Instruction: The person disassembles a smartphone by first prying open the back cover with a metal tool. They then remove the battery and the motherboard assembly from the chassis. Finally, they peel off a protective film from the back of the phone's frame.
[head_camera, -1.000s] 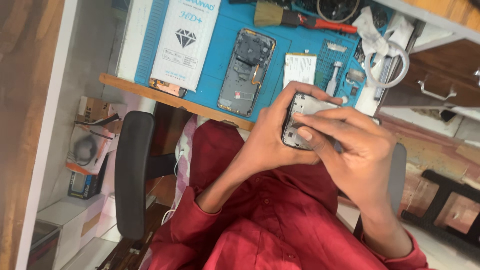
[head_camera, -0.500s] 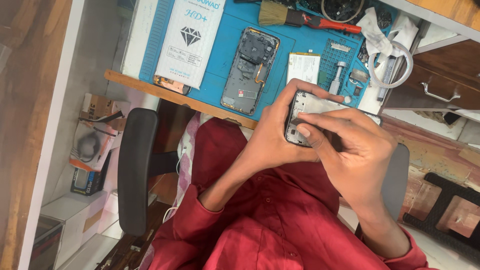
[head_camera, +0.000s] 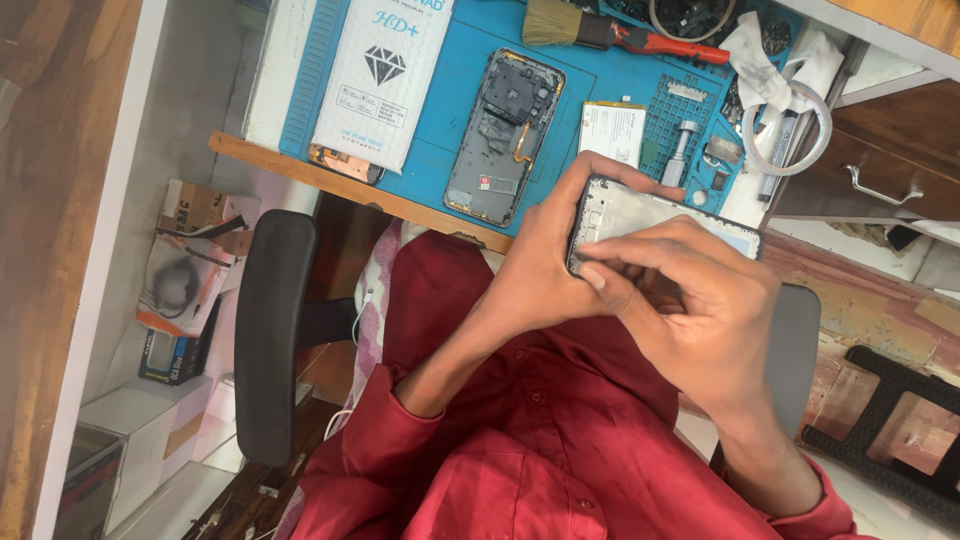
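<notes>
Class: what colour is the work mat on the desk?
Blue work mat, clearest in the head view.

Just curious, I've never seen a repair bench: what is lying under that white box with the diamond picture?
A copper-brown part pokes out from under the white box, which rests on the blue mat. How far the part runs beneath is covered by the box.

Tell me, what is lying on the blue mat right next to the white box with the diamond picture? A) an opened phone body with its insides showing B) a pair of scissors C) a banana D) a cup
A: an opened phone body lies flat on the blue mat just beside the white box, with its inner parts showing, while both hands hold another phone frame nearer the person.
</notes>
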